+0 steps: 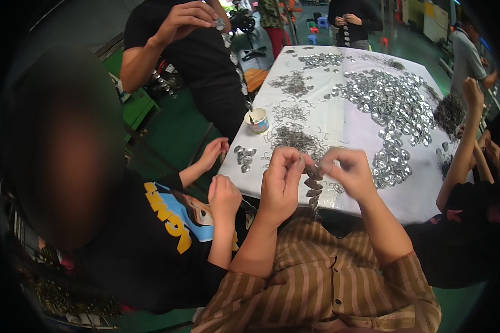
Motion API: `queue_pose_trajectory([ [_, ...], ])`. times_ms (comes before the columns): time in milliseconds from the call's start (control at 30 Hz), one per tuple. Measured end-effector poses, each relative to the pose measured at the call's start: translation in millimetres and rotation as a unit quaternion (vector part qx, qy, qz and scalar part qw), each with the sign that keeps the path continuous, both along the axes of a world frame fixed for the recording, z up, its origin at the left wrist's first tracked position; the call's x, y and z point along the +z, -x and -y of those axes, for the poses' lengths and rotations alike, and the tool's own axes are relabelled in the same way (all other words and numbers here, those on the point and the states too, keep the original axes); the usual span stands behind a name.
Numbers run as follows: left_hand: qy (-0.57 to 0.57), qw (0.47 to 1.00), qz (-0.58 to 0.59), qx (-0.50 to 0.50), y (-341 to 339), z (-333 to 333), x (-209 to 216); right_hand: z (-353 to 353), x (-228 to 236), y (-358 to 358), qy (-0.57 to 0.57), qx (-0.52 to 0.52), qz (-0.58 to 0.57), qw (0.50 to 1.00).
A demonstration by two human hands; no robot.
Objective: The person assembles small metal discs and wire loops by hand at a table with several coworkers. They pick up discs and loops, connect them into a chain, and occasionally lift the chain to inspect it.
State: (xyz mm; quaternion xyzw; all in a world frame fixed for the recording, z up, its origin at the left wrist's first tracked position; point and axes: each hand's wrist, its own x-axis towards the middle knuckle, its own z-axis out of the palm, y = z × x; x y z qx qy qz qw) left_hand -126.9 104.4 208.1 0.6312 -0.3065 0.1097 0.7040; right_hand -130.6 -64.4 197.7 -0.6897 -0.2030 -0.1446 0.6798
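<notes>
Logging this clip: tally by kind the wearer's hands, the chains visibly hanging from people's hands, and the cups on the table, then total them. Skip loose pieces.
Wearer's hands: 2 (left hand, right hand)
Chains: 3 (wearer's chain, left neighbour's chain, far person's chain)
Cup: 1
Total: 6

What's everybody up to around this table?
The person's left hand pinches the top of a hanging metal chain; the right hand is close beside it, too blurred to tell its grip. Loose discs and wire hooks lie on the white table. A standing co-worker holds up a longer chain.
</notes>
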Motion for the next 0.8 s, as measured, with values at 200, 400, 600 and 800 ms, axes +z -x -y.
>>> queue_pose_trajectory([
  [200,-0.014,0.999,-0.014,0.049,-1.8,-22.6,-11.2,-45.0,-25.5,-135.4,0.166,-0.032,-0.058,0.984],
  [400,-0.038,0.997,-0.015,0.061,5.3,-31.9,-14.9,-78.4,-67.1,-186.2,0.191,0.022,-0.154,0.969],
  [600,-0.062,0.996,-0.006,0.057,14.6,-39.3,-18.4,-95.0,-76.1,-200.3,0.247,-0.014,-0.13,0.96],
  [800,-0.056,0.996,-0.004,0.065,22.2,-37.2,-21.2,-109.6,-90.8,-203.6,0.293,-0.003,-0.134,0.947],
])
